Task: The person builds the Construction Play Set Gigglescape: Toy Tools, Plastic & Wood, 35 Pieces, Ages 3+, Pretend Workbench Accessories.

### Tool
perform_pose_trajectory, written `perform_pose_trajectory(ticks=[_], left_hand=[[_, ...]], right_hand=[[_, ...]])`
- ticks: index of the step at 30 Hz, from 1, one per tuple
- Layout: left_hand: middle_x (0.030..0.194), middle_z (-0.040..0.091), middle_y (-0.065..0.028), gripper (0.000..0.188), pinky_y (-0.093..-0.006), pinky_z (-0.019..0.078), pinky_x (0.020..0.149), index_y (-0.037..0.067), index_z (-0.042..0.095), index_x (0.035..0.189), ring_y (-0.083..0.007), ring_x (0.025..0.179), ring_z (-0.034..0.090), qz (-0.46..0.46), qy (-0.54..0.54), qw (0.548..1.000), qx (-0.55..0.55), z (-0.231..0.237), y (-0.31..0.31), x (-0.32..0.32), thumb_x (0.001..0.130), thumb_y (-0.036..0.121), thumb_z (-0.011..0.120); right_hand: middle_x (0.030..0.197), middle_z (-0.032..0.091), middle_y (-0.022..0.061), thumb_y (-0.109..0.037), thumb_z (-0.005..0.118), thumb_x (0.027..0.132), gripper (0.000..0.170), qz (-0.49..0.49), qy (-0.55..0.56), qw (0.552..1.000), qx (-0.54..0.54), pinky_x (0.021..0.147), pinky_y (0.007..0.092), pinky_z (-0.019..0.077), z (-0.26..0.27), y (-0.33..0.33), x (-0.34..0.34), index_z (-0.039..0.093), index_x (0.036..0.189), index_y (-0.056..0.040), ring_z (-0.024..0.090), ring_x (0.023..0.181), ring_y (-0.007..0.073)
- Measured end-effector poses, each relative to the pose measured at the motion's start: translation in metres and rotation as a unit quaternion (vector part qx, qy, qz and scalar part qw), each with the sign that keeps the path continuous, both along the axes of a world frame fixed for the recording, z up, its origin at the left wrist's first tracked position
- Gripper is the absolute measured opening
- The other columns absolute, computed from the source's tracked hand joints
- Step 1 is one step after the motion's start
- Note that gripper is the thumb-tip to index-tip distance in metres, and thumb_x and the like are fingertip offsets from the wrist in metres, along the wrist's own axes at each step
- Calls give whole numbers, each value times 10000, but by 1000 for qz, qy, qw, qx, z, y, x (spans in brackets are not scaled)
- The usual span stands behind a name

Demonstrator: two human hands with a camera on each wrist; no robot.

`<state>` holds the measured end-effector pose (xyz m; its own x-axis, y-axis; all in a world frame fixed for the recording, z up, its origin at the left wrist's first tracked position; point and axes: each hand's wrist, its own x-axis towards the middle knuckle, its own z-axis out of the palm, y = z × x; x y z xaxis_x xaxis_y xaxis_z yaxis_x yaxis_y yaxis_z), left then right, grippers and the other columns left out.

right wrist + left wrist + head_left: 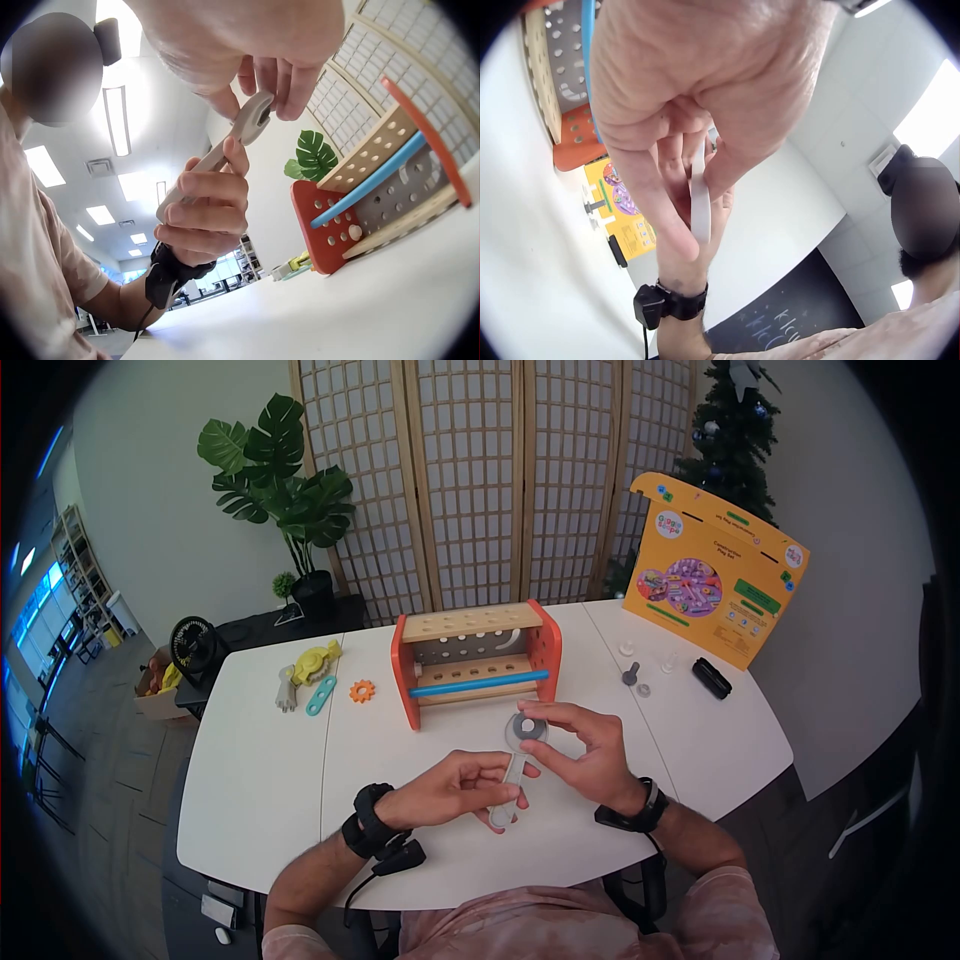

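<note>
A light grey toy wrench [509, 792] is held above the near part of the white table, its round end upward. The left hand [462, 790] grips its handle between thumb and fingers; in the right wrist view the left hand's fingers [206, 202] curl round the wrench handle [174, 196]. At the round end sits a dark grey ring-shaped piece [530, 727] with a hole in its middle. The right hand [590, 750] pinches this end between thumb and fingers. In the left wrist view the wrench [700, 202] appears edge-on.
Behind the hands stands a red and wooden toy bench [405, 670] with a blue bar [480, 683]. At left lie an orange gear [362, 691], a teal strip [321, 696] and a yellow piece [315, 660]. At right are a grey bolt [630, 674], a black case [712, 678] and a yellow box [715, 570].
</note>
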<state>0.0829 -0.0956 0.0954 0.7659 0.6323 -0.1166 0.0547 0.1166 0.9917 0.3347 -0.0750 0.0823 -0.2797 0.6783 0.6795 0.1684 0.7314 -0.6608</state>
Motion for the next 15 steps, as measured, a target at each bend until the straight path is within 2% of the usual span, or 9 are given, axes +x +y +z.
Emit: perform_pose_trajectory(ticks=[1, 3, 7, 9, 11, 12, 14, 15], left_hand=[[1141, 786, -59, 427, -277, 631, 822, 35, 588, 1556, -107, 991, 751, 1, 0, 1000, -1, 0, 0, 0, 1155, 177, 618], [1148, 785, -58, 422, -275, 632, 822, 38, 590, 1553, -106, 995, 750, 0, 3, 1000, 1, 1, 1, 0, 1155, 179, 618], [1157, 784, -60, 414, -271, 635, 825, 42, 591, 1546, -103, 1003, 749, 7, 9, 1000, -2, 0, 2, 0, 1157, 182, 614], [1165, 782, -60, 413, -278, 646, 829, 45, 589, 1545, -105, 1007, 748, 11, 15, 1000, 1, -2, 4, -2, 1156, 183, 615], [1173, 781, -61, 413, -284, 657, 833, 49, 588, 1544, -107, 1011, 747, 13, 19, 1000, 4, -4, 7, -4, 1155, 185, 616], [1185, 779, -61, 414, -293, 668, 835, 54, 589, 1543, -108, 1018, 745, 22, 20, 1000, -7, -4, 8, -4, 1154, 194, 617], [1198, 777, -61, 415, -301, 679, 838, 59, 590, 1542, -109, 1026, 742, 30, 20, 999, -18, -5, 11, -5, 1154, 204, 618], [1210, 776, -61, 421, -306, 686, 839, 59, 587, 1543, -108, 1037, 739, 38, 21, 999, -16, -6, 13, -6, 1153, 215, 620]], right_hand=[[1327, 790, 173, -22, 875, 900, 384, 0, 0, 1000, 0, 990, 360, 638, 1, 0, 1, 786, 1274, -38, 801, 1146, 264], [1355, 773, 162, -37, 885, 896, 510, 13, -9, 1000, -6, 1012, 367, 629, 3, 1, 4, 726, 1380, -32, 781, 1193, 259], [1348, 760, 139, -45, 883, 902, 539, -3, 5, 999, 35, 995, 360, 628, 16, 9, 14, 697, 1408, -27, 762, 1216, 232], [1319, 750, 126, -51, 873, 914, 543, -79, 4, 996, 30, 933, 344, 624, 21, 21, 32, 678, 1420, -39, 756, 1156, 205], [1241, 752, 114, -91, 858, 938, 469, -165, 7, 986, -5, 811, 317, 595, 24, 38, 51, 693, 1375, -46, 740, 995, 185], [1241, 752, 114, -91, 858, 938, 469, -166, 7, 986, -6, 811, 317, 595, 24, 51, 65, 693, 1375, -46, 740, 995, 185], [1195, 743, 110, -205, 887, 926, 485, -282, -71, 953, -84, 745, 336, 560, 13, 79, 102, 702, 1347, -53, 695, 881, 194], [1195, 743, 110, -205, 887, 926, 485, -283, -73, 953, -84, 745, 336, 560, -6, 95, 126, 702, 1347, -53, 695, 881, 194]])
